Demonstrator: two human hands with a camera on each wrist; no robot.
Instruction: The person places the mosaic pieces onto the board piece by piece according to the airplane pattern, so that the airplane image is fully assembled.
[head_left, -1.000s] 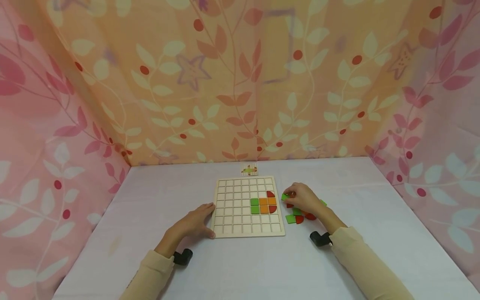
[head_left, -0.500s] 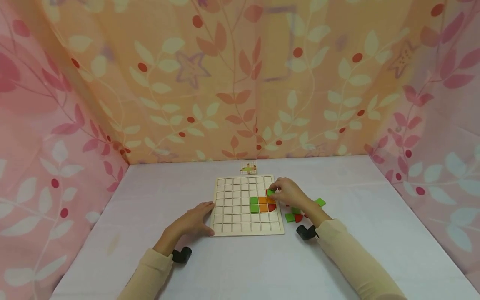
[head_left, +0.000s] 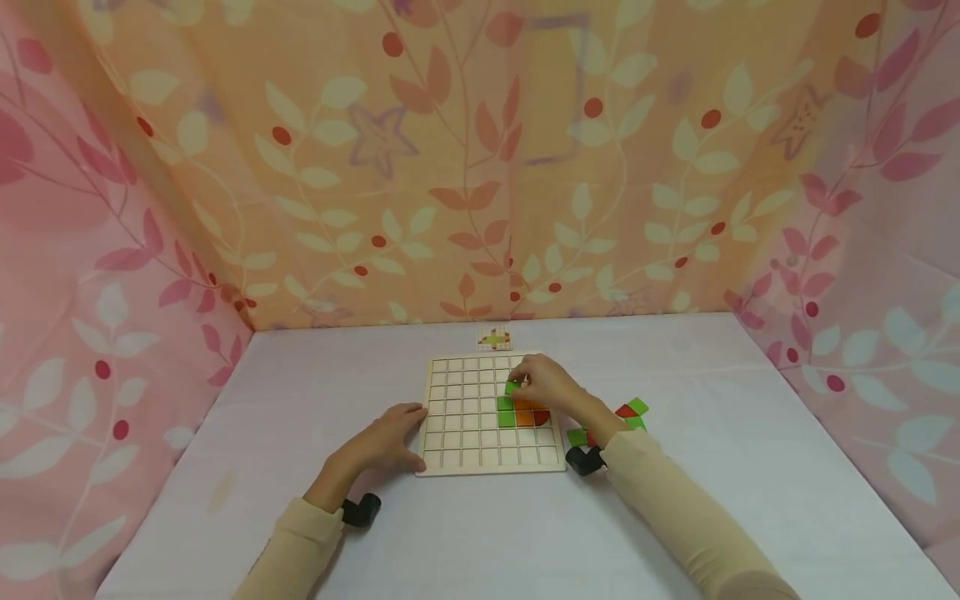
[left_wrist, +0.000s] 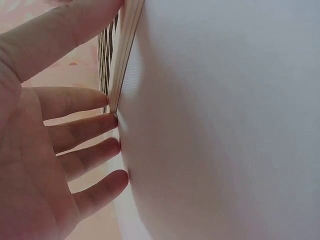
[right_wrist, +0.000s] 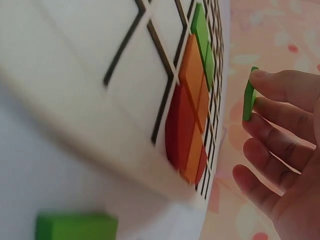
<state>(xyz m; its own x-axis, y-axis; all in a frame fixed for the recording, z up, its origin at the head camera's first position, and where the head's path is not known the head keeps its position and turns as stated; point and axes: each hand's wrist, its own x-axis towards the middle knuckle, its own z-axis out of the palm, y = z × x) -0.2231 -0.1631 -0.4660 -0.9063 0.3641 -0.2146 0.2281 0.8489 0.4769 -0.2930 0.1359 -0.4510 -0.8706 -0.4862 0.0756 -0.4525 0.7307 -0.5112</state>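
Note:
The wooden grid board (head_left: 487,474) lies flat on the white table. My left hand (head_left: 384,439) rests at its left edge with fingers spread; the left wrist view shows fingertips (left_wrist: 112,120) right at the board's side. Between thumb and fingers, my right hand (head_left: 553,390) pinches a green square tile (right_wrist: 249,96), held over the upper right part of the board. Set in the grid below it are green tiles (head_left: 507,417), orange tiles (head_left: 522,415) and red rounded tiles (right_wrist: 178,127). In the head view my right hand partly hides them.
A small pattern card (head_left: 493,337) lies behind the board. Several loose green and red tiles (head_left: 637,406) are scattered to its right, partly under my right forearm. Patterned cloth walls (head_left: 480,167) enclose the table at the back and sides.
My right hand has carried the green square tile from beside the loose tiles leftward over the board, past the red and orange tiles. My left hand has stayed at the board's edge.

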